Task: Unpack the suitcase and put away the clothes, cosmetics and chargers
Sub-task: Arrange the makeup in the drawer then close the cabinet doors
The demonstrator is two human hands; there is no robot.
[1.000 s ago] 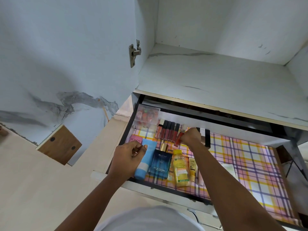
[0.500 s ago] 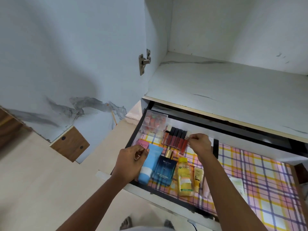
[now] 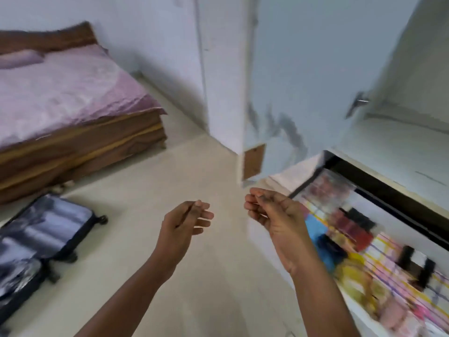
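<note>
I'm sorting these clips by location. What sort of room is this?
Most likely a bedroom: a wooden bed with a pink sheet stands against the wall, an open suitcase lies on the floor, and a wardrobe's pulled-out drawer holds cosmetics.
</note>
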